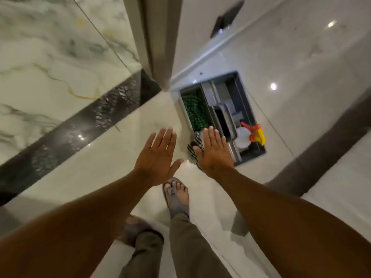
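Observation:
I stand on a glossy pale floor and look straight down. My left hand (158, 155) is stretched out flat, fingers straight, holding nothing. My right hand (213, 151) is also flat with straight fingers, hovering over the near corner of a dark grey caddy (251, 109) that stands on the floor. The caddy holds a green scrubbing item (193, 111), a white spray bottle with a red and yellow trigger (254, 134), and a striped cloth (195, 144) partly hidden under my right hand.
A marble wall with a dark band (80, 127) runs along the left. A pale door frame corner (158, 47) rises just behind the caddy. My sandalled feet (176, 195) are below my hands. A dark strip (321, 153) crosses the floor on the right.

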{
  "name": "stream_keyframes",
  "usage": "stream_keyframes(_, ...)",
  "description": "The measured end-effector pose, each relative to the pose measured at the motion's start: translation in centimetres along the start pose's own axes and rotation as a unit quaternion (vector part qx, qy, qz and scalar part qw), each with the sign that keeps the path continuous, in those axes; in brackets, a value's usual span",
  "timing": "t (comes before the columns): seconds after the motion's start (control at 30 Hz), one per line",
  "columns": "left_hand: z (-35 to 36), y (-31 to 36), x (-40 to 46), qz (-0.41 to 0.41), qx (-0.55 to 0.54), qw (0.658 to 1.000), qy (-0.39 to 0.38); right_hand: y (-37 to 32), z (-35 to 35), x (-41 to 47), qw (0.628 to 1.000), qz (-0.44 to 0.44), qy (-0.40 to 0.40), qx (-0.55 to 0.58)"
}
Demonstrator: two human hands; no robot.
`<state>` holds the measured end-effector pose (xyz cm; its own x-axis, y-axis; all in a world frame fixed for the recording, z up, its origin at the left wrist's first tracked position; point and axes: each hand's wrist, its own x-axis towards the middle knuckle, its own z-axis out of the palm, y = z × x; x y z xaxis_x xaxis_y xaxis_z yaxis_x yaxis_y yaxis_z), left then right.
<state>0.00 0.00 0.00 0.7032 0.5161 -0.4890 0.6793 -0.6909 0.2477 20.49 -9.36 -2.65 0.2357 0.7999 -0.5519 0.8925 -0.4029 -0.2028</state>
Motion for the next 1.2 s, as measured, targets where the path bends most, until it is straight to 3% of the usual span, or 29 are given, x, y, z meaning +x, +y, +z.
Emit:
stream_keyframes(0.2, 7.0, -0.1, 5.7, 0.047, 0.007, 0.999, -0.011, 1.4, 7.7, 3.3, 0.997, 0.036, 0.021, 0.068)
stream_keyframes(0.43, 9.0, -1.0, 7.4, 0.038, -0.009, 0.999, -0.015, -0.1, 10.2, 4.4, 0.99, 0.045, 0.008, 0.136)
stream_keyframes(0.57, 9.0, -3.3, 6.1, 0.019, -0.022, 1.0, -0.01, -0.4, 8.3, 5.5, 0.973, 0.119, -0.024, 0.194)
stream_keyframes(0.7, 8.7, -6.6, 4.5, -0.01, -0.03, 0.999, -0.006, -2.0, 4.7, 4.7, 0.959, 0.087, 0.067, 0.263)
stream_keyframes(0.87, 9.9, -10.8, 3.2, -0.064, -0.03, 0.997, 0.006, -8.9, 1.6, 8.1, 0.931, 0.05, 0.159, 0.325)
stream_keyframes(1.1, 13.9, -16.2, 2.5, -0.101, -0.05, 0.993, 0.029, -16.3, -0.4, 19.2, 0.861, 0.071, 0.133, 0.486)
stream_keyframes(1.2, 16.1, -17.9, 2.8, -0.099, -0.041, 0.994, 0.027, -17.8, -1.5, 22.6, 0.871, 0.06, 0.142, 0.466)
